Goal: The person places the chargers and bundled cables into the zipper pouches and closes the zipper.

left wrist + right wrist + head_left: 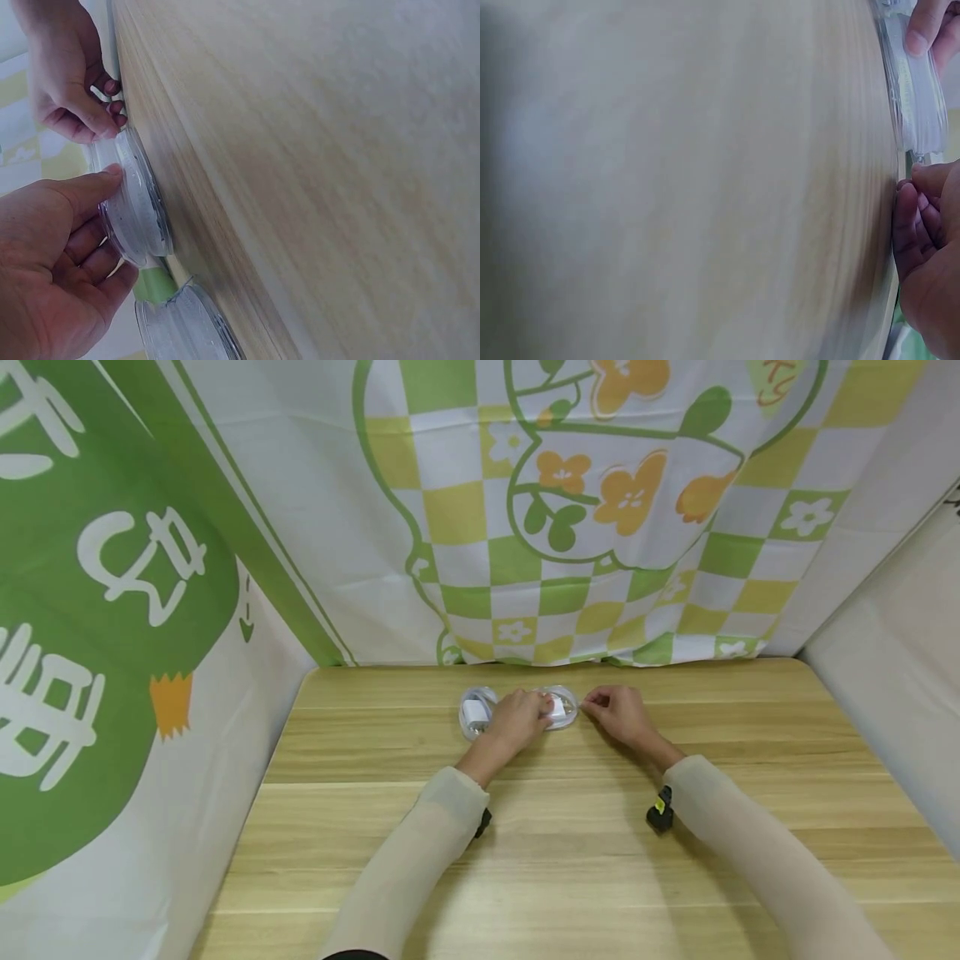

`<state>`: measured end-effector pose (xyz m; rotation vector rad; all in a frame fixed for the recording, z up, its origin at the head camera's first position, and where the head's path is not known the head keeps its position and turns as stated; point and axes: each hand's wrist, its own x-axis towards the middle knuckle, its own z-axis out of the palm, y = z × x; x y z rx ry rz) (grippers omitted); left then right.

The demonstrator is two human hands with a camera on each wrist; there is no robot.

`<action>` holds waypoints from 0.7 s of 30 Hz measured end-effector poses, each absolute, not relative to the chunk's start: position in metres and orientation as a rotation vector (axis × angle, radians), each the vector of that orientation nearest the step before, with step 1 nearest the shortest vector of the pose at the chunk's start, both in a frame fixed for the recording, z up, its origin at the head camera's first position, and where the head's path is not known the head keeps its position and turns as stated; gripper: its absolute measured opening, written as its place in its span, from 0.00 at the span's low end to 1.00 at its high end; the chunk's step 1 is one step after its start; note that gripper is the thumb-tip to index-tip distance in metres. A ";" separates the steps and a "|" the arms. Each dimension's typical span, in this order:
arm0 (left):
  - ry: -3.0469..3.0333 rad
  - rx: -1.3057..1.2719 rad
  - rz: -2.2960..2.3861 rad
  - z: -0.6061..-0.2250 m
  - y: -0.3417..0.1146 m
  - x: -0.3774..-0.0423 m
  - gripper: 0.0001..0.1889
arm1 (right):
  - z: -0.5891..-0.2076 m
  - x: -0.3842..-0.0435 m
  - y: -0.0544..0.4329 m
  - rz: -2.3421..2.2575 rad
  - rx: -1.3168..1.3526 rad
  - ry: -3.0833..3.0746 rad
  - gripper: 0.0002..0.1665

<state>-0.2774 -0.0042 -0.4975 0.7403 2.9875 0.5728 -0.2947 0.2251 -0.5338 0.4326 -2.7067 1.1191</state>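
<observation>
Two clear round cases lie side by side near the table's back edge, each with a white charger plug and coiled white cable inside. My left hand [512, 722] holds the right-hand case [559, 712], its thumb on one face and its fingers curled at the side. The left-hand case [472, 713] sits just left of that hand, partly covered by it. At the right rim of the held case, my right hand [621, 713] pinches its edge between thumb and forefinger. In the right wrist view, a tiny clear tab [919, 158] shows at those fingertips.
The wooden table [570, 860] stretches toward me and out to both sides. Behind it hangs a green and white patterned cloth [525, 568], which meets the back edge. More printed cloth [247, 693] stands along the left side, and a pale wall [892, 668] along the right.
</observation>
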 end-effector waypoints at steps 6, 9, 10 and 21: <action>2.984 0.745 0.573 -0.497 -0.004 -0.277 0.17 | -0.535 -0.300 0.222 1.124 0.401 -2.723 0.05; 2.981 0.747 0.588 -0.497 -0.004 -0.277 0.17 | -0.537 -0.300 0.223 1.139 0.394 -2.720 0.06; 2.979 0.748 0.587 -0.497 -0.004 -0.277 0.18 | -0.537 -0.300 0.223 1.142 0.391 -2.717 0.06; 2.968 0.783 0.495 -0.492 -0.004 -0.277 0.14 | -0.535 -0.294 0.224 1.185 0.411 -2.690 0.06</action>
